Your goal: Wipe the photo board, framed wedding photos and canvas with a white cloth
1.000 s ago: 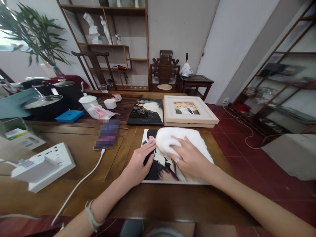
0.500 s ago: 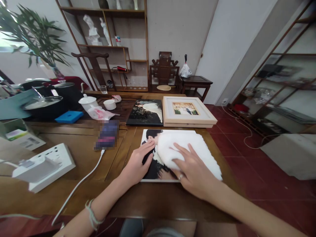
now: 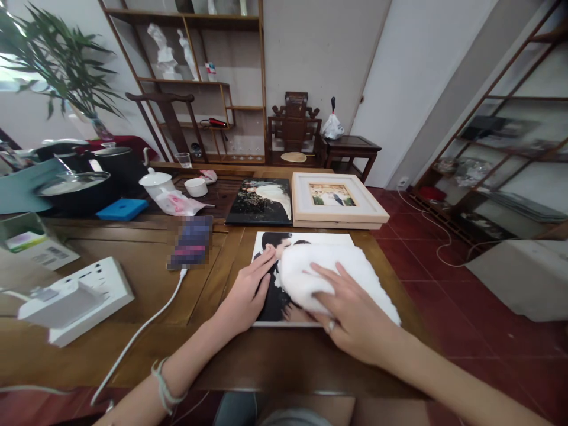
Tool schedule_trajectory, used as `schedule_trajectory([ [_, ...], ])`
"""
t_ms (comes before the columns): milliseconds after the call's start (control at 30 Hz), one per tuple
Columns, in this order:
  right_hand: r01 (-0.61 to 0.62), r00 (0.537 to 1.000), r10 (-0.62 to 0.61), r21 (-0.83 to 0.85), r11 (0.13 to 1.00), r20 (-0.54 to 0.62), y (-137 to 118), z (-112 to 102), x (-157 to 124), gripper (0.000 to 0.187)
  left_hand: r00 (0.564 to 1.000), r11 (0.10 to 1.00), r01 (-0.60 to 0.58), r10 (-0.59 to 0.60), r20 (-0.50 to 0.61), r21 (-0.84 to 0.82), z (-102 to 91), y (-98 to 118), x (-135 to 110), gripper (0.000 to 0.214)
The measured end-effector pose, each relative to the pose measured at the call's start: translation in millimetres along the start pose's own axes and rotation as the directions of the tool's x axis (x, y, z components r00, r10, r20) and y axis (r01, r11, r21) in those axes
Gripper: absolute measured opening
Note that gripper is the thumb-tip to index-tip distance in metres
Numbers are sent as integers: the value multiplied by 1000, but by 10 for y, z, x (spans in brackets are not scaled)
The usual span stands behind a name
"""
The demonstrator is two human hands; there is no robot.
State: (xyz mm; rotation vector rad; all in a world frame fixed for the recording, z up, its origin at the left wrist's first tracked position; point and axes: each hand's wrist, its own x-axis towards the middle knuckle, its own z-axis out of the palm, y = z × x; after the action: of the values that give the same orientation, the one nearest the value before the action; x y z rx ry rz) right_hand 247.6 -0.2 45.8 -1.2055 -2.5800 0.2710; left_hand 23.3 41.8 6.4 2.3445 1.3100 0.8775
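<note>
A large photo print (image 3: 270, 245) of a couple lies flat on the wooden table (image 3: 146, 284) in front of me. My left hand (image 3: 246, 296) rests flat on its left edge, fingers stretched out, holding it down. My right hand (image 3: 350, 313) presses a white cloth (image 3: 337, 272) onto the photo, fingers spread over the cloth. The cloth covers most of the print's right half.
Behind the print lie a dark photo (image 3: 262, 201) and a light wooden framed picture (image 3: 335, 200). A phone (image 3: 190, 241) with a white cable, a white power strip (image 3: 73, 299), a blue box (image 3: 122, 208), teapot (image 3: 154, 181), pots and a plant stand to the left. Red floor tiles lie right.
My right hand with the cloth slid toward me and rightward across the photo, then back slightly left. The top of the print is now uncovered. The left hand stayed put.
</note>
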Motion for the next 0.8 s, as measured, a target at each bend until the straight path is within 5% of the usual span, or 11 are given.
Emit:
schedule_trajectory([
  [167, -112, 993, 107, -97, 989, -49, 316, 33, 431, 31, 1000, 1000, -22, 22, 14, -1, 6, -14, 6, 43],
  [333, -95, 995, 95, -136, 986, -11, 374, 17, 667, 32, 1000, 999, 12, -12, 14, -45, -4, 9, 12, 43],
  [500, -62, 998, 62, -82, 995, -2, 124, 59, 463, 32, 995, 991, 79, -84, -47, -107, -12, 23, -27, 45],
  [700, 240, 960, -247, 69, 968, 131, -215, 41, 134, 22, 990, 978, 72, -94, -102, -197, -51, 46, -54, 50],
  [800, 287, 926, -310, 129, 949, 214, -304, -72, -10, 26, 995, 985, 50, -63, -74, -168, -54, 48, -55, 49],
])
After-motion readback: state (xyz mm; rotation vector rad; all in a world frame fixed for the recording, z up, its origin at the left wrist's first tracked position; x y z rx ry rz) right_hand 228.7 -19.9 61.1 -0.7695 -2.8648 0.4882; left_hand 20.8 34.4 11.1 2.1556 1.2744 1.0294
